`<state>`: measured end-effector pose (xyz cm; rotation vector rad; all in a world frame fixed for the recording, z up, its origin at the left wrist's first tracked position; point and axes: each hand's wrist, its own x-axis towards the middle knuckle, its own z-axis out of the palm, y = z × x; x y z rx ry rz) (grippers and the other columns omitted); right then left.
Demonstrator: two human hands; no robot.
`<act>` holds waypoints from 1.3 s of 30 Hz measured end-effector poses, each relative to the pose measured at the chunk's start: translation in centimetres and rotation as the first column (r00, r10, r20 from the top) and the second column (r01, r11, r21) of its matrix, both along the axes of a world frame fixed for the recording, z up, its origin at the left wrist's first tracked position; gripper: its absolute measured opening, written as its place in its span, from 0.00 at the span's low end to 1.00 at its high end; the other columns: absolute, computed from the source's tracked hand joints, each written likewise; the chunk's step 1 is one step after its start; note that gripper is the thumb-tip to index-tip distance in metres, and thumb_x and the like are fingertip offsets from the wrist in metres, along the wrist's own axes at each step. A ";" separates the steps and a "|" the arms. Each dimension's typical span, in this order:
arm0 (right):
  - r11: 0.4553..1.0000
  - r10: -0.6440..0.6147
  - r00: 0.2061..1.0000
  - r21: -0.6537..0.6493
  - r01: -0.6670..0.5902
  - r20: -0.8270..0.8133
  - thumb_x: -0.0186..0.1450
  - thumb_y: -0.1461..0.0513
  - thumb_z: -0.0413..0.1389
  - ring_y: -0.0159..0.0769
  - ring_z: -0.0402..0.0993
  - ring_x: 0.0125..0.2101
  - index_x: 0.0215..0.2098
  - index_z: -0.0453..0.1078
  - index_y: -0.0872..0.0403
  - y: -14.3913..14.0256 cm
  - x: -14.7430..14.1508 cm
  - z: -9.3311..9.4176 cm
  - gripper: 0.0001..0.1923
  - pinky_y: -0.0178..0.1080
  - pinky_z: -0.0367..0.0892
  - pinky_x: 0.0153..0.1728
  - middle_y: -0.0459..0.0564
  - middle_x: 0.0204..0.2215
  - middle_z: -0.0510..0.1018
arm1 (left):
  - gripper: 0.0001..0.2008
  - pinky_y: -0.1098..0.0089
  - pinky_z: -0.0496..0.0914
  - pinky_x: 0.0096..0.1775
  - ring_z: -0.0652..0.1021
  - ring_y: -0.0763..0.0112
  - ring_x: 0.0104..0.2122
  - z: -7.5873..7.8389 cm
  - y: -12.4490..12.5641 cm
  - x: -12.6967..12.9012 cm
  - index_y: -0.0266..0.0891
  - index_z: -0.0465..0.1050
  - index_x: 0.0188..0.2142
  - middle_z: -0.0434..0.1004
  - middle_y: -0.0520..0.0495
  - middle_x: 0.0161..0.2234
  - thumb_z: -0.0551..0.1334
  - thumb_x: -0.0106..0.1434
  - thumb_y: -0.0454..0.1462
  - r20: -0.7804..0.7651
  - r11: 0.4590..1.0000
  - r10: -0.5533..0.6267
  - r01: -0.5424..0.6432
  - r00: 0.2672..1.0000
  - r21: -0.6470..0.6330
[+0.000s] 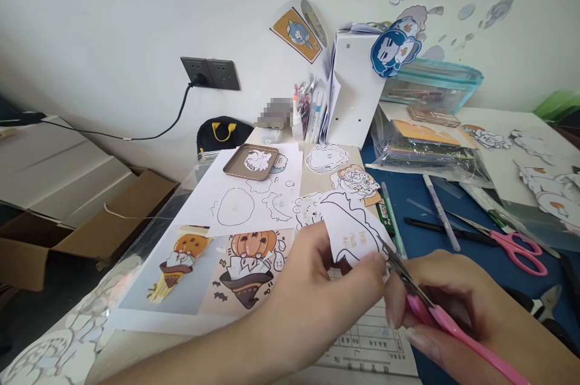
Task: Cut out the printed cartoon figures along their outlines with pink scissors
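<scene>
Pink scissors (pixel 446 318) beside pinched cutout (pixel 351 231)

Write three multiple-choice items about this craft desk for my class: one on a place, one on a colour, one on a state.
1. Where does the small brown tray lie?
A. on the white sheet
B. in the cardboard box
C. on the blue mat

2. What colour are the handles of the scissors in the right hand?
A. green
B. pink
C. black

3. What is the left hand doing?
A. resting flat
B. holding a pen
C. pinching a paper cutout

Answers: 1 A, white paper shows all round the tray. 2 B, the handles at the fingers are pink. 3 C, thumb and fingers grip the cutout at the blades.
</scene>
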<state>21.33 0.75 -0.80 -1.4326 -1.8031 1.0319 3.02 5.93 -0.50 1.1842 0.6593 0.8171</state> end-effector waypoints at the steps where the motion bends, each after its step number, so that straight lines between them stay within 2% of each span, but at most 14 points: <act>1: 1.000 0.005 1.000 -0.001 -0.005 0.013 0.56 0.66 0.57 0.33 0.69 0.23 0.28 0.72 0.48 -0.1 0.1 -0.1 0.05 0.36 0.68 0.25 0.43 0.23 0.72 | 0.14 0.78 0.59 0.22 0.58 0.77 0.20 0.1 0.0 0.0 0.38 0.70 0.20 0.60 0.55 0.18 0.59 0.63 0.35 0.009 1.000 -0.003 0.003 1.000 -0.001; 7: 1.000 0.010 0.999 0.019 -0.011 0.050 0.56 0.65 0.56 0.34 0.69 0.24 0.28 0.71 0.46 -0.4 0.4 -0.3 0.05 0.37 0.67 0.26 0.42 0.24 0.72 | 0.14 0.78 0.60 0.22 0.58 0.77 0.19 0.3 0.0 0.0 0.38 0.71 0.20 0.60 0.54 0.18 0.59 0.63 0.36 -0.001 1.000 -0.002 0.002 1.000 -0.004; 14: 0.999 0.041 0.997 -0.034 -0.039 0.061 0.57 0.65 0.56 0.34 0.67 0.23 0.27 0.71 0.47 -0.2 0.4 -0.1 0.05 0.37 0.65 0.25 0.42 0.22 0.70 | 0.13 0.77 0.59 0.20 0.59 0.77 0.18 0.3 0.1 0.2 0.38 0.70 0.20 0.61 0.54 0.17 0.59 0.61 0.34 -0.017 0.999 0.020 -0.020 1.000 0.032; 19: 1.000 0.009 0.998 -0.018 -0.008 0.057 0.57 0.64 0.57 0.35 0.70 0.24 0.28 0.72 0.46 0.1 0.3 -0.2 0.05 0.37 0.67 0.26 0.43 0.24 0.73 | 0.12 0.78 0.59 0.21 0.59 0.77 0.18 0.3 0.0 0.1 0.38 0.71 0.21 0.62 0.54 0.17 0.59 0.61 0.34 -0.013 0.999 0.017 -0.017 1.000 0.028; 24: 0.999 0.032 0.995 0.006 -0.033 0.092 0.57 0.64 0.57 0.34 0.68 0.23 0.27 0.72 0.47 0.2 0.1 0.1 0.05 0.37 0.65 0.25 0.42 0.22 0.72 | 0.13 0.77 0.60 0.21 0.60 0.77 0.18 0.6 0.1 0.2 0.38 0.70 0.20 0.62 0.54 0.16 0.59 0.60 0.33 -0.015 0.999 0.024 -0.023 1.000 0.026; 29: 1.000 0.006 1.000 0.029 -0.006 0.020 0.56 0.61 0.62 0.35 0.69 0.22 0.28 0.75 0.49 0.4 -0.1 0.4 0.01 0.36 0.66 0.23 0.43 0.20 0.72 | 0.12 0.77 0.63 0.21 0.61 0.78 0.16 0.8 0.2 0.3 0.38 0.69 0.19 0.65 0.55 0.16 0.58 0.58 0.30 0.003 0.999 0.030 -0.031 1.000 0.009; 33: 1.000 0.008 0.999 0.002 -0.007 -0.037 0.56 0.56 0.64 0.35 0.69 0.22 0.30 0.76 0.50 0.6 -0.4 0.6 0.07 0.35 0.66 0.22 0.44 0.19 0.71 | 0.12 0.77 0.63 0.23 0.61 0.78 0.17 0.6 0.2 0.2 0.39 0.70 0.20 0.65 0.56 0.16 0.58 0.59 0.31 0.015 1.000 0.021 -0.021 1.000 -0.011; 39: 0.999 0.026 0.997 -0.044 -0.029 -0.077 0.57 0.59 0.63 0.31 0.64 0.19 0.28 0.74 0.52 0.9 -0.7 0.9 0.05 0.33 0.62 0.20 0.42 0.17 0.68 | 0.11 0.76 0.58 0.23 0.62 0.78 0.20 0.7 0.2 0.5 0.38 0.67 0.24 0.63 0.56 0.18 0.58 0.64 0.34 0.023 0.999 0.049 -0.049 0.999 0.017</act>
